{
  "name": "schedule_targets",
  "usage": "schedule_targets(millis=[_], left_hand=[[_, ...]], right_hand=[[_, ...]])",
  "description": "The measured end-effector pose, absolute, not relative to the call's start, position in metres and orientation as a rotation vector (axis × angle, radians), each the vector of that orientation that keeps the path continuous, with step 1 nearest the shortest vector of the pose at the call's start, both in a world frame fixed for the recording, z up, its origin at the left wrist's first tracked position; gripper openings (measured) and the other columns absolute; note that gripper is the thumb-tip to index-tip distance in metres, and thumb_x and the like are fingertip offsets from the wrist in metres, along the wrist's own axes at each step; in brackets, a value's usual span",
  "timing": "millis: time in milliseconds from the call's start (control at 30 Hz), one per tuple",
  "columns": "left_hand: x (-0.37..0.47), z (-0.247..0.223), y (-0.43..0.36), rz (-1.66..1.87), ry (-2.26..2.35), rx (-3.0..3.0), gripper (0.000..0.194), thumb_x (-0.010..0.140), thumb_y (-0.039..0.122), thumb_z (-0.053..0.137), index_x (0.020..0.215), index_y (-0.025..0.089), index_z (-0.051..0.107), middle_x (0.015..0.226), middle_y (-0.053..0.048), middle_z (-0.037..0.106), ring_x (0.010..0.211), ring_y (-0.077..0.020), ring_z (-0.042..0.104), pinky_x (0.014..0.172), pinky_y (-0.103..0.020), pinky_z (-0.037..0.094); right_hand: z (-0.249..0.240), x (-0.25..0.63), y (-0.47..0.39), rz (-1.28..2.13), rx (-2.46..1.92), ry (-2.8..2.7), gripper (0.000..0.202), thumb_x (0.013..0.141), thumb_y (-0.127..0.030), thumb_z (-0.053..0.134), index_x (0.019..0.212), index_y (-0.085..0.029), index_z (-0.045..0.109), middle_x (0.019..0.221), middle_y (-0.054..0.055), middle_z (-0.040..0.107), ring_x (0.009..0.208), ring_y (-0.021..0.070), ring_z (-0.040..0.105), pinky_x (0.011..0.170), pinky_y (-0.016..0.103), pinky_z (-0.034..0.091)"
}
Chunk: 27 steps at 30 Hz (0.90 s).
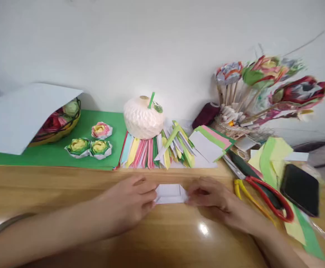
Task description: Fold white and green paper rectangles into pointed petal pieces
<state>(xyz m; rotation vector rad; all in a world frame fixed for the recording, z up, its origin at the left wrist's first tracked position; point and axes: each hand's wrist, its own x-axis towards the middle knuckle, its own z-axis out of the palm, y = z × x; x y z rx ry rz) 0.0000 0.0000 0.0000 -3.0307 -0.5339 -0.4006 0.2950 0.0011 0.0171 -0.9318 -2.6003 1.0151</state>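
Note:
A small white folded paper (169, 193) lies on the wooden table between both hands, with a crease near its right end. My left hand (136, 201) grips its left end, fingers bent together. At the right end, my right hand (207, 193) pinches the paper's corner between thumb and fingers. Just behind the paper, folded coloured strips (142, 152) stand in a row, and a pile of green, yellow and white strips (176, 145) lies beside them.
A white textured jar (143, 117) stands at the back. Paper flowers (100, 147) sit on a green sheet (95, 119) at the left. Red-handled scissors (271, 193), a black phone (300, 190) and paper scraps lie at the right, below a bouquet (265, 74).

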Motion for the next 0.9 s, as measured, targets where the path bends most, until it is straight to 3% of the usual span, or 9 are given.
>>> schedule_targets(millis=[200,433,500,600,667,767,900], left_hand=[[0.001,0.002,0.008,-0.464,-0.551,-2.981,0.014,0.091,0.015,0.054,0.081,0.017,0.063,0.084,-0.001,0.064,0.086,-0.0183,0.053,0.077,-0.035,0.037],[0.007,0.003,0.012,-0.466,-0.767,-2.815,0.017,0.090,0.014,0.049,0.094,0.012,0.065,0.091,-0.008,0.066,0.090,-0.0233,0.054,0.081,-0.038,0.039],[0.010,0.002,0.008,-0.448,-0.874,-2.854,0.021,0.089,0.024,0.052,0.099,0.011,0.065,0.096,-0.009,0.065,0.092,-0.0249,0.054,0.082,-0.040,0.041],[0.015,0.000,0.002,-0.436,-1.010,-2.911,0.043,0.084,0.045,0.060,0.106,0.008,0.063,0.101,-0.012,0.063,0.101,-0.0282,0.052,0.087,-0.041,0.042],[0.016,-0.001,0.000,-0.416,-1.042,-2.929,0.049,0.080,0.048,0.065,0.110,0.009,0.062,0.101,-0.011,0.063,0.103,-0.0290,0.051,0.088,-0.041,0.043],[0.017,-0.005,0.001,-0.460,-1.019,-2.942,0.042,0.078,0.041,0.070,0.108,0.013,0.063,0.096,-0.009,0.063,0.098,-0.0285,0.052,0.082,-0.040,0.046],[0.018,-0.013,0.005,-0.650,-0.834,-2.939,0.014,0.086,0.026,0.062,0.094,0.015,0.065,0.085,-0.005,0.062,0.086,-0.0226,0.053,0.073,-0.035,0.047]], right_hand=[[0.027,0.285,0.002,0.876,-0.900,-2.631,0.033,0.088,-0.007,0.044,0.105,-0.024,0.068,0.098,0.007,0.062,0.092,0.0196,0.056,0.078,0.035,0.046],[0.037,0.258,-0.012,0.922,-0.780,-2.691,0.029,0.083,-0.008,0.049,0.102,-0.022,0.065,0.101,0.005,0.065,0.093,0.0176,0.060,0.084,0.033,0.048],[0.042,0.248,-0.016,0.926,-0.696,-2.715,0.027,0.084,-0.010,0.051,0.106,-0.020,0.065,0.105,0.006,0.067,0.097,0.0174,0.061,0.089,0.033,0.048],[0.047,0.236,-0.022,0.918,-0.516,-2.772,0.025,0.089,-0.015,0.050,0.110,-0.015,0.064,0.109,0.009,0.069,0.110,0.0184,0.059,0.095,0.029,0.047],[0.046,0.234,-0.026,0.926,-0.426,-2.727,0.024,0.093,-0.018,0.048,0.111,-0.014,0.063,0.107,0.008,0.070,0.111,0.0155,0.059,0.096,0.025,0.046],[0.036,0.238,-0.028,0.807,-0.554,-2.556,0.024,0.094,-0.016,0.044,0.110,-0.017,0.062,0.101,0.006,0.072,0.098,0.0119,0.065,0.086,0.020,0.051],[0.016,0.244,-0.022,0.332,-0.837,-2.533,0.035,0.089,-0.013,0.048,0.123,-0.014,0.055,0.118,0.012,0.065,0.110,0.0201,0.059,0.090,0.035,0.052]])
